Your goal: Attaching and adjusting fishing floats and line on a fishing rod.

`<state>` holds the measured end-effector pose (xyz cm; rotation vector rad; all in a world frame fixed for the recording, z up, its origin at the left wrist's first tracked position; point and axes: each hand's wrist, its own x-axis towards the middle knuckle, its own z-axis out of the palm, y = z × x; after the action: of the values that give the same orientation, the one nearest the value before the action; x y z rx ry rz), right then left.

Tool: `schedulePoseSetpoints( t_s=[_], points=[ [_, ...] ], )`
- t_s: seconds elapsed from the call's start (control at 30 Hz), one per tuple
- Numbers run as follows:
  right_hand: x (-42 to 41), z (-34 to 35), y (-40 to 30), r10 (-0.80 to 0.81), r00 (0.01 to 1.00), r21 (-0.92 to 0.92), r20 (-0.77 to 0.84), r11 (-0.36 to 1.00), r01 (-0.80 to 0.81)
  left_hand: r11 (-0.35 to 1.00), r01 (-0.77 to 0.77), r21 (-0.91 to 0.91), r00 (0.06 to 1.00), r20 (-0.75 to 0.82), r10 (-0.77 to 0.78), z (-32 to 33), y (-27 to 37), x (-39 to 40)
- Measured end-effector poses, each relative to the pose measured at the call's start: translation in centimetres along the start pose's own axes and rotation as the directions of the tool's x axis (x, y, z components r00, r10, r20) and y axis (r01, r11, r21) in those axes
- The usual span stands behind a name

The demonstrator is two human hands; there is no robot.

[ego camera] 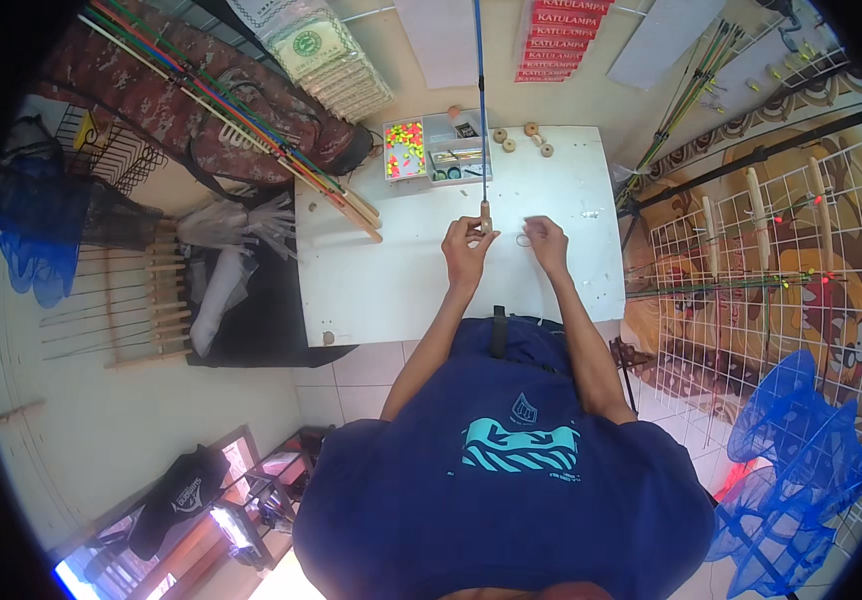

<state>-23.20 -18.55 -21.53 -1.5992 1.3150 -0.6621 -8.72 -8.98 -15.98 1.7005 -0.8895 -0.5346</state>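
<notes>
My left hand (pixel 468 244) holds a thin blue fishing rod (pixel 482 112) upright in the picture by its short wooden handle (pixel 485 210), over the middle of the white table (pixel 401 277). To the right of the handle, my right hand (pixel 547 238) has its fingers bent together, with a small loop of thin line (pixel 523 240) at the fingertips. What pinches the loop is too small to tell for sure. Beyond the hands stands a divided plastic box (pixel 461 182) with bright yellow and pink floats (pixel 404 147), thin sticks and small round pots.
Several wooden rings or spools (pixel 509 145) lie by the box. A bundle of coloured rods (pixel 273 139) with wooden handles reaches over the table's left side. A wire grid rack (pixel 746 262) with rods and blue nets (pixel 798 450) stand at the right.
</notes>
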Motion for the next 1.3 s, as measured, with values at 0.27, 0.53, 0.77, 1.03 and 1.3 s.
schedulePoseSetpoints(
  t_s=[0.27, 0.53, 0.77, 1.03, 1.3],
  points=[
    [-3.1, 0.7, 4.1, -0.256, 0.967, -0.329, 0.002, 0.913, 0.243, 1.0, -0.005, 0.008, 1.0, -0.028, 0.005, -0.2, -0.4, 0.1],
    [-3.2, 1.6, 3.4, -0.188, 0.982, -0.548, 0.029, 0.819, 0.173, 1.0, -0.012, -0.023, 0.999, -0.029, 0.012, 0.1, -0.3, -0.1],
    [-3.6, 0.0, 0.2, -0.404, 0.914, -0.335, 0.031, 0.858, 0.39, 1.0, 0.005, -0.031, 1.0, -0.025, -0.006, 0.1, -0.8, 0.0],
    [-3.5, -2.6, -3.6, -0.43, 0.902, -0.287, -0.019, 0.867, 0.407, 1.0, -0.017, -0.015, 1.0, -0.009, 0.017, 0.1, -0.7, 0.1],
    [-3.1, -3.5, -4.8, 0.0, 0.987, 0.351, 0.16, 0.935, -0.057, 1.0, -0.009, -0.01, 1.0, -0.003, 0.009, 0.1, -0.8, 0.1]
  ],
)
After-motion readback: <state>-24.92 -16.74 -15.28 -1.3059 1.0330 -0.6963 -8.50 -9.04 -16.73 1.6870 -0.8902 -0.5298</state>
